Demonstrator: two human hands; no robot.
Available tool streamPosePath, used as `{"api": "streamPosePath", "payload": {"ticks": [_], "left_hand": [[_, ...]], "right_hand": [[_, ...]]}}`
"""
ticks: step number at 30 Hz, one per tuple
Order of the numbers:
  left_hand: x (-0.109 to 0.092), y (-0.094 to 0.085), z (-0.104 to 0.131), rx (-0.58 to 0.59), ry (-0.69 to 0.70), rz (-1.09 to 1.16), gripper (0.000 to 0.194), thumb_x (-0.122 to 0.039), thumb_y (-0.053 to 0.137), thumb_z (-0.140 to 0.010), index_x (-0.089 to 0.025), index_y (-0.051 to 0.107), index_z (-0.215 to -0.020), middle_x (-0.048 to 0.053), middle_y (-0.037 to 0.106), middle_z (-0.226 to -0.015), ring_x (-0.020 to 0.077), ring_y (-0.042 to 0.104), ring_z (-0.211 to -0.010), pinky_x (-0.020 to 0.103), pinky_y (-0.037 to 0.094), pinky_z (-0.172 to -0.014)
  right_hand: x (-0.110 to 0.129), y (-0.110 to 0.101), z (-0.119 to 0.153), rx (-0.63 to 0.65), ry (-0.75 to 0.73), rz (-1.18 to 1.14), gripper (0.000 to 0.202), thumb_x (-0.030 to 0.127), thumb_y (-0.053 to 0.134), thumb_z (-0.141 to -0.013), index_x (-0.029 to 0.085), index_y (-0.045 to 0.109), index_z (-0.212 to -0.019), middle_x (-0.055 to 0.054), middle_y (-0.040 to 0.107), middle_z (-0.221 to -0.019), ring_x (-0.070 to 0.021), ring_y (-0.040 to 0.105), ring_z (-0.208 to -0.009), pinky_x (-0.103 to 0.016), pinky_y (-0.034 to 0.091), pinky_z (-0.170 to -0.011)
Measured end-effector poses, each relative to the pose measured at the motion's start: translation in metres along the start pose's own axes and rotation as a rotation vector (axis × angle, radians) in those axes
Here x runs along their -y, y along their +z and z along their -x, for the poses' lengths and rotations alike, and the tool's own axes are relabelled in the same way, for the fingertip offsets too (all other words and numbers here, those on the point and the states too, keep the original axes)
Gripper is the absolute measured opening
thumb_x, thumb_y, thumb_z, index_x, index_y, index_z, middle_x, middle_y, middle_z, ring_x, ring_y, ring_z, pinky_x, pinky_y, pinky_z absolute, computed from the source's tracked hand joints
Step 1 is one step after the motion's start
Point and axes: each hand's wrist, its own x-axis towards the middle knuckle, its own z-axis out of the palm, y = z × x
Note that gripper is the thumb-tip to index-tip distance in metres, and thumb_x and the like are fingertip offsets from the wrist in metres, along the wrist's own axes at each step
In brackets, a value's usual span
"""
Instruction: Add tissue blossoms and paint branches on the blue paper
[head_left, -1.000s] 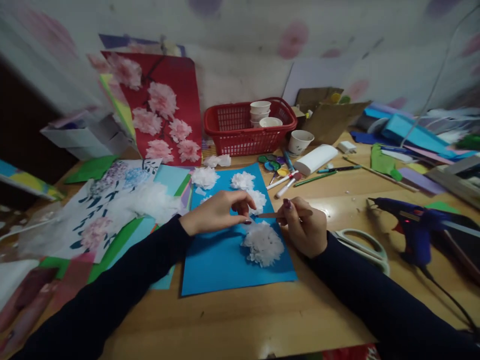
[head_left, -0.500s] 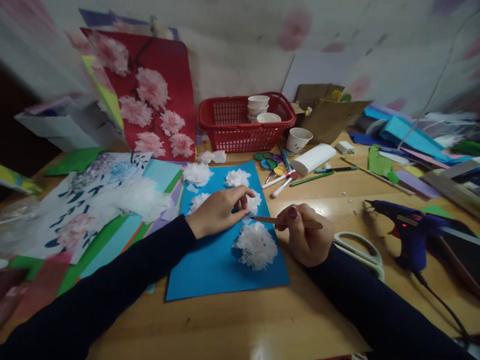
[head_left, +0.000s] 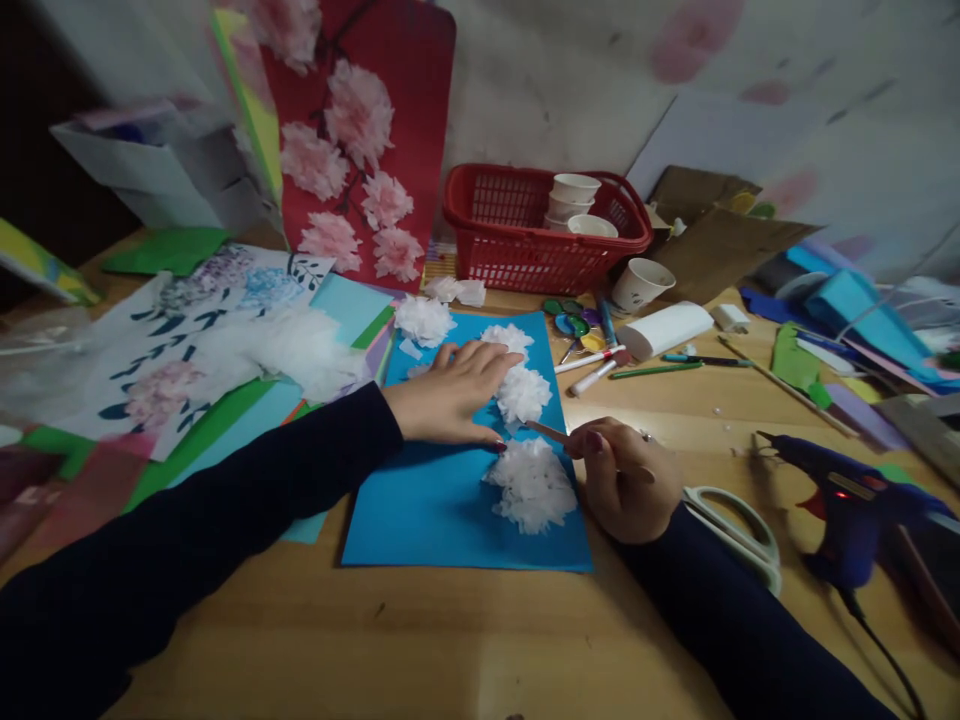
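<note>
A blue sheet of card (head_left: 427, 510) lies on the table with several white tissue-paper flowers on it. My left hand (head_left: 454, 395) rests across the card, fingers spread, and partly hides a flower under it. Just right of its fingers is a white flower (head_left: 523, 396); a larger one (head_left: 534, 485) sits below, close to my left thumb. My right hand (head_left: 626, 480), over the card's right edge, grips a pencil (head_left: 549, 432). The pencil's tip points left between these two flowers; whether it touches the card I cannot tell.
Scissors (head_left: 739, 530) and a glue gun (head_left: 832, 500) with a lit red light lie at right. Behind are a red basket (head_left: 510, 265) with paper cups, paints, and brushes. Papers and white fluff (head_left: 300, 350) spread at left; a red flower picture (head_left: 420, 100) stands behind.
My left hand has opened from bent fingers near the middle flower to spread fingers, uncovering more of that flower. The pencil stays in my right hand. The whole view has shifted.
</note>
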Motion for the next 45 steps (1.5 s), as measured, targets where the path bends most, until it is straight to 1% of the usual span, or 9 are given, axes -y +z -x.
{"api": "streamPosePath", "payload": {"ticks": [5, 10, 14, 19, 24, 31, 34, 38, 45], "left_hand": [[0.002, 0.001, 0.000, 0.099, -0.082, -0.049, 0.103, -0.057, 0.067, -0.074, -0.009, 0.013, -0.148, 0.023, 0.016, -0.157, 0.0337, 0.011, -0.145, 0.051, 0.014, -0.114], [0.000, 0.003, 0.000, 0.187, -0.199, -0.045, 0.109, -0.060, 0.064, -0.073, -0.011, 0.004, -0.150, 0.025, 0.002, -0.158, 0.0393, 0.001, -0.146, 0.064, 0.008, -0.110], [-0.003, 0.002, -0.001, 0.210, -0.228, -0.056, 0.111, -0.059, 0.064, -0.073, -0.011, 0.002, -0.151, 0.025, 0.000, -0.158, 0.0402, 0.000, -0.146, 0.069, 0.007, -0.108], [-0.004, 0.001, -0.001, 0.222, -0.237, -0.067, 0.109, -0.056, 0.065, -0.075, -0.007, 0.003, -0.151, 0.024, 0.002, -0.158, 0.0372, 0.004, -0.147, 0.067, 0.009, -0.110], [-0.003, 0.004, -0.001, 0.199, -0.229, -0.075, 0.108, -0.054, 0.065, -0.075, -0.006, 0.004, -0.151, 0.024, 0.004, -0.158, 0.0388, 0.007, -0.146, 0.067, 0.010, -0.110], [-0.003, 0.004, 0.001, 0.196, -0.223, -0.085, 0.103, -0.054, 0.063, -0.077, -0.009, 0.007, -0.151, 0.024, 0.005, -0.158, 0.0388, 0.009, -0.146, 0.067, 0.013, -0.109], [-0.004, 0.002, 0.001, 0.213, -0.223, -0.099, 0.101, -0.053, 0.062, -0.079, -0.010, 0.007, -0.151, 0.024, 0.004, -0.158, 0.0388, 0.008, -0.146, 0.067, 0.014, -0.109], [-0.005, 0.002, 0.001, 0.220, -0.222, -0.097, 0.104, -0.055, 0.064, -0.077, -0.012, 0.006, -0.152, 0.023, 0.004, -0.158, 0.0389, 0.007, -0.146, 0.067, 0.014, -0.109], [-0.005, 0.002, 0.001, 0.210, -0.220, -0.103, 0.105, -0.060, 0.061, -0.078, -0.011, 0.004, -0.152, 0.022, 0.004, -0.158, 0.0369, 0.008, -0.147, 0.065, 0.014, -0.111]], "right_hand": [[0.004, -0.001, -0.007, 0.049, -0.179, 0.078, 0.014, 0.011, 0.043, -0.090, 0.019, 0.053, -0.083, -0.005, 0.065, -0.064, -0.0144, 0.061, -0.052, -0.024, 0.045, -0.048], [0.012, 0.002, -0.012, 0.098, -0.316, 0.124, 0.010, 0.012, 0.047, -0.089, 0.020, 0.053, -0.088, -0.001, 0.062, -0.060, -0.0131, 0.056, -0.049, -0.023, 0.042, -0.050], [0.016, 0.004, -0.011, 0.116, -0.351, 0.160, 0.010, 0.011, 0.047, -0.089, 0.019, 0.054, -0.089, -0.002, 0.062, -0.060, -0.0139, 0.055, -0.051, -0.024, 0.041, -0.051], [0.021, 0.007, -0.012, 0.179, -0.443, 0.197, 0.019, 0.014, 0.044, -0.092, 0.018, 0.055, -0.078, -0.004, 0.063, -0.062, -0.0154, 0.055, -0.054, -0.027, 0.042, -0.053], [0.021, 0.011, -0.014, 0.204, -0.464, 0.166, 0.024, 0.013, 0.042, -0.093, 0.018, 0.055, -0.073, -0.005, 0.062, -0.060, -0.0159, 0.053, -0.055, -0.028, 0.043, -0.053], [0.011, 0.003, -0.010, 0.158, -0.462, 0.120, 0.010, 0.011, 0.046, -0.091, 0.016, 0.055, -0.090, -0.006, 0.064, -0.066, -0.0158, 0.054, -0.056, -0.027, 0.044, -0.052], [0.009, 0.001, -0.009, 0.153, -0.464, 0.121, 0.008, 0.011, 0.047, -0.091, 0.015, 0.055, -0.092, -0.007, 0.064, -0.066, -0.0162, 0.054, -0.057, -0.027, 0.045, -0.054], [0.014, 0.005, -0.009, 0.173, -0.458, 0.173, 0.010, 0.012, 0.048, -0.092, 0.016, 0.055, -0.086, -0.005, 0.064, -0.066, -0.0162, 0.053, -0.057, -0.027, 0.042, -0.054], [0.022, 0.012, -0.014, 0.231, -0.455, 0.210, 0.029, 0.018, 0.041, -0.097, 0.019, 0.054, -0.071, -0.005, 0.062, -0.062, -0.0162, 0.050, -0.056, -0.029, 0.039, -0.055]]}}
